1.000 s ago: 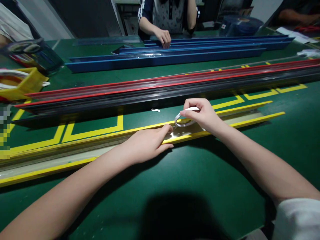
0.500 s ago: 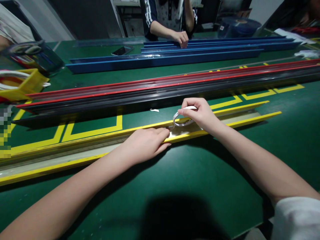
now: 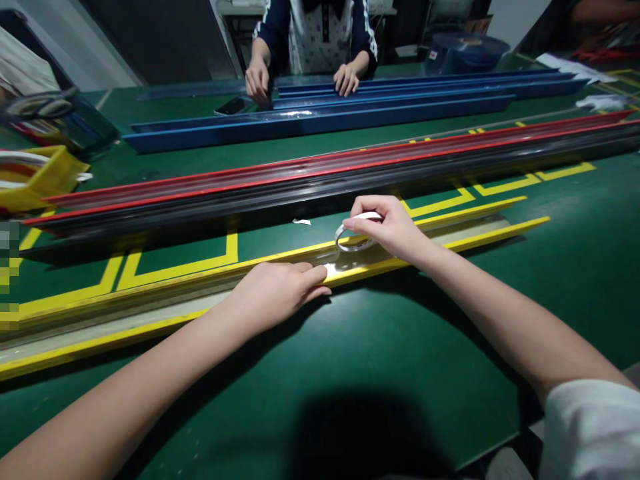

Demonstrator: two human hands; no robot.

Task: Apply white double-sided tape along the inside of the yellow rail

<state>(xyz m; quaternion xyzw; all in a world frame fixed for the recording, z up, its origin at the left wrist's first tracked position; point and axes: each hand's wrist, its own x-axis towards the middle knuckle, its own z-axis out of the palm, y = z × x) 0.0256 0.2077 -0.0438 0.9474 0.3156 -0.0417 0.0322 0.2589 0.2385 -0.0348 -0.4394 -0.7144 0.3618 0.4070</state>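
On my remote feed, a soft sheen lights the green worktable (image 3: 425, 367). Behind its far left I see a pale wall (image 3: 85, 40) and dark panel (image 3: 150, 40); behind its middle, a second table (image 3: 240, 11), shadowy underneath.

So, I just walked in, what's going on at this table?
Someone's right hand holds a white ring, apparently a tape roll, over a long yellow-edged channel. Their left hand rests over the channel's near edge, just to the left of the ring. Beyond lie red and black strips, then blue strips, where a co-worker's hands are.
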